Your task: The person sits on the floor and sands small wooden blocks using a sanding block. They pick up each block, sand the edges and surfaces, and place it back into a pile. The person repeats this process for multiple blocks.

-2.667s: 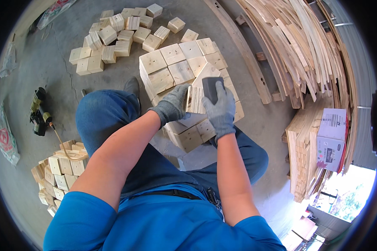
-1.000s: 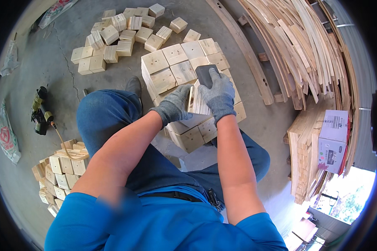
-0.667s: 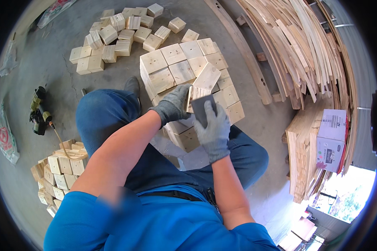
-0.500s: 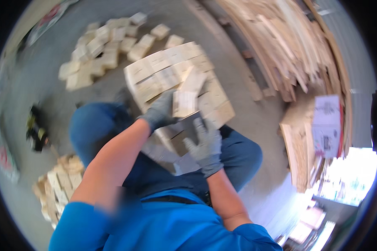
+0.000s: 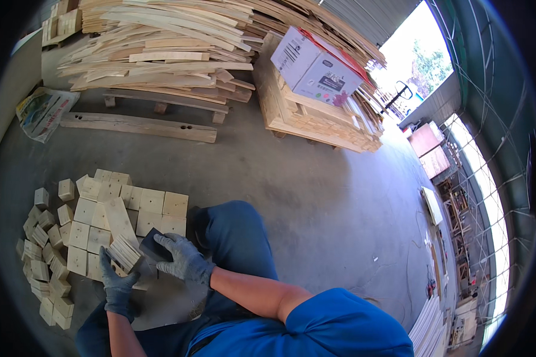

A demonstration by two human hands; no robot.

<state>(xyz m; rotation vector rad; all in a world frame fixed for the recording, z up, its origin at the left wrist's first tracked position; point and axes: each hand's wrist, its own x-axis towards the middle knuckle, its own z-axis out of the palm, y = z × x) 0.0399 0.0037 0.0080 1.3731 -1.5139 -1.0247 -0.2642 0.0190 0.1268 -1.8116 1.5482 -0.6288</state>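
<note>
Both of my hands wear grey gloves. My left hand (image 5: 118,284) grips a small pale wooden block (image 5: 125,252) from below, tilted up on edge. My right hand (image 5: 182,259) presses a dark sanding block (image 5: 151,251) against that block's side. Just beyond them a packed slab of square wooden blocks (image 5: 131,213) lies on the concrete floor, by my blue-trousered knee (image 5: 235,229).
Loose wooden blocks (image 5: 44,250) are scattered at the left. A long beam (image 5: 138,126) and stacked planks (image 5: 161,53) lie farther off. A pallet stack (image 5: 315,116) carries a white cardboard box (image 5: 315,62). A printed bag (image 5: 41,110) lies at the far left.
My head has turned right, so the blocks now sit lower left. The right hand drew the sanding block down off the slab to the single block in my left hand.
</note>
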